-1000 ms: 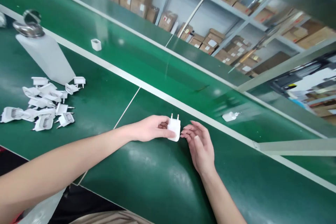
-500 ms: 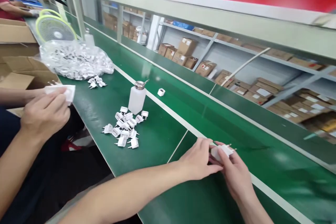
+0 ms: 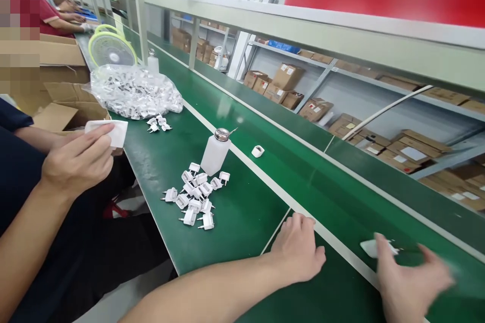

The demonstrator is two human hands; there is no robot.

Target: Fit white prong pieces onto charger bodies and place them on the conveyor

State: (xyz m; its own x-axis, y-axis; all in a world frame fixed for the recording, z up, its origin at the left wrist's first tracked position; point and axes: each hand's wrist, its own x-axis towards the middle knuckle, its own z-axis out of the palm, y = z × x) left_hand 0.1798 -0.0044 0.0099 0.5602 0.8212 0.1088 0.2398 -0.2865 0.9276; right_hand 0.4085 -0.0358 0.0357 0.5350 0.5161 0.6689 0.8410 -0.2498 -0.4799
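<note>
My left hand (image 3: pixel 297 248) rests low over the green bench at the white line, its fingers curled in. Whatever they enclose, if anything, is hidden. Over the green belt to the right, my right hand (image 3: pixel 411 277) is open and smeared by motion, thumb and fingers spread apart. A white plug adapter (image 3: pixel 373 248) with metal pins is on the belt just beyond its thumb, partly covered by it. Several white two-pin plug pieces (image 3: pixel 195 206) lie in a loose pile left of my left hand. A white pump bottle (image 3: pixel 215 155) with a metal top stands behind that pile.
A white plug housing (image 3: pixel 257 151) sits on the belt. Further left are a clear bag of white plugs (image 3: pixel 136 93), a yellow-rimmed fan (image 3: pixel 112 53) and an open carton (image 3: pixel 60 116). A co-worker's hand (image 3: pixel 78 161) holds a white piece. A shelf rail (image 3: pixel 303 25) crosses above.
My right hand has moved right, away from my left hand, and let go of the white plug adapter on the belt. The view has shifted, so the scene sits further right and lower.
</note>
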